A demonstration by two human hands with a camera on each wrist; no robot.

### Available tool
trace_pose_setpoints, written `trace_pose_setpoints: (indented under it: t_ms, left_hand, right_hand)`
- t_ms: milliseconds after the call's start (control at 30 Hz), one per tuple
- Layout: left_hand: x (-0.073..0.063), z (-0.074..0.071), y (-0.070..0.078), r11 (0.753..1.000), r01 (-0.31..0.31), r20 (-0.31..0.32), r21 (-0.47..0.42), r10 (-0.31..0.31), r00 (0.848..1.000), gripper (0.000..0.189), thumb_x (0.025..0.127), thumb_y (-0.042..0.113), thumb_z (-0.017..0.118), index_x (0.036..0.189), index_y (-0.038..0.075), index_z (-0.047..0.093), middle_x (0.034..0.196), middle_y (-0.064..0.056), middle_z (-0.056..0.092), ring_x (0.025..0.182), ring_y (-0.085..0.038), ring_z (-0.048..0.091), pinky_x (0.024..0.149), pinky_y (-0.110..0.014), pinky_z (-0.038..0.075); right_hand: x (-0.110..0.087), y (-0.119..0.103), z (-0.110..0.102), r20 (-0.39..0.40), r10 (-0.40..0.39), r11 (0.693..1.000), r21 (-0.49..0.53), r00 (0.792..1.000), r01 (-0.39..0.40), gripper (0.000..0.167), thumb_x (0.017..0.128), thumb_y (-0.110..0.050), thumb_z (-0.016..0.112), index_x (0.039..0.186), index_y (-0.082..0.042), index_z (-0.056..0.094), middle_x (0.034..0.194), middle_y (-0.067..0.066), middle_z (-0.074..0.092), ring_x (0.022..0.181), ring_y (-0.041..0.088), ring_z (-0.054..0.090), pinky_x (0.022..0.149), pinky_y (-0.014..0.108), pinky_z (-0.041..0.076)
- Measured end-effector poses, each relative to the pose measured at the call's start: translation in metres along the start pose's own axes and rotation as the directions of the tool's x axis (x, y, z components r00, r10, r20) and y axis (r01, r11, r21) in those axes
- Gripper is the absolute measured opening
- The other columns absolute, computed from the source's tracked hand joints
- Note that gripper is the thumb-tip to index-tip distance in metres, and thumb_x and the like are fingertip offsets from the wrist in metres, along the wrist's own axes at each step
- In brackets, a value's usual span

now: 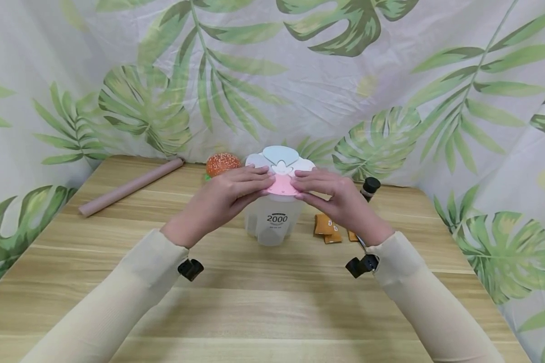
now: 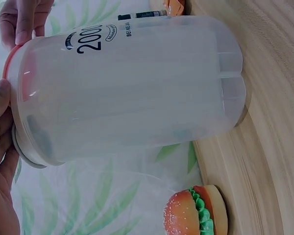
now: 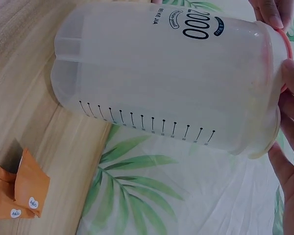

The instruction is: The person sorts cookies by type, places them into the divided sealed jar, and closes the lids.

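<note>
A translucent plastic storage jar [image 1: 272, 222] printed "2000" stands upright on the table. Its lobed lid [image 1: 280, 155] has pale blue, white and pink sections. From the left, my left hand [image 1: 229, 187] lays its fingers over the lid, with the thumb at the near rim. My right hand [image 1: 329, 191] mirrors it from the right, fingertips on the pink section's edge. In the left wrist view the left thumb [image 2: 0, 95] touches the lid's edge. A row of measuring marks [image 3: 147, 122] runs along the jar wall in the right wrist view.
A toy hamburger [image 1: 223, 165] sits behind my left hand. Orange packets [image 1: 327, 228] lie right of the jar, near a black-capped bottle [image 1: 371, 186] partly hidden by my right hand. A mauve roll [image 1: 131, 187] lies at the table's back left. A leaf-print cloth [image 1: 318, 91] hangs behind.
</note>
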State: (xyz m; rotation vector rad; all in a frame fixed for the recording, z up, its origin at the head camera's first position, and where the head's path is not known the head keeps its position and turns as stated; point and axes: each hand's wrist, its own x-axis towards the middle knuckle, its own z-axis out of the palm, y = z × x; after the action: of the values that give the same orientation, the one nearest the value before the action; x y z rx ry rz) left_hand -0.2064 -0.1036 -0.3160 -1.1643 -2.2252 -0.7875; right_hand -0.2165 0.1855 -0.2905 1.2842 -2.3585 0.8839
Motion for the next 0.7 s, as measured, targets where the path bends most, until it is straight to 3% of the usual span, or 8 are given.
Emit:
trace_pose_setpoints:
  t_ms: [233,433,700]
  left_hand:
    - [0.001,0.0,0.0,1.0,0.002,-0.009,-0.01,-0.002,1.0,0.039,0.094,0.003,0.075,0.133,0.006,0.073,0.136,-0.012,0.072,0.13,-0.032,0.068,0.115,-0.048,0.052]
    - [0.004,0.003,-0.001,1.0,-0.003,-0.044,-0.016,0.002,0.999,0.036,0.095,0.006,0.076,0.13,0.005,0.074,0.13,-0.011,0.076,0.128,-0.031,0.069,0.113,-0.047,0.053]
    - [0.009,0.007,0.0,1.0,0.006,-0.063,-0.02,-0.007,0.998,0.047,0.096,0.017,0.077,0.14,0.004,0.065,0.134,-0.014,0.072,0.13,-0.032,0.067,0.118,-0.049,0.048]
  right_hand:
    - [0.0,-0.002,-0.001,-0.019,-0.011,0.999,-0.04,1.0,0.011,0.026,0.088,0.001,0.08,0.114,-0.004,0.081,0.126,0.014,0.077,0.12,0.031,0.073,0.119,0.048,0.047]
    - [0.004,0.0,-0.002,-0.049,0.005,1.0,-0.001,0.999,-0.005,0.029,0.09,0.001,0.077,0.119,-0.003,0.079,0.121,0.012,0.079,0.119,0.031,0.074,0.117,0.047,0.049]
    - [0.01,0.0,-0.005,-0.072,0.044,0.998,-0.034,0.996,-0.046,0.024,0.097,-0.005,0.072,0.12,-0.007,0.079,0.115,0.008,0.08,0.107,0.022,0.076,0.092,0.039,0.062]
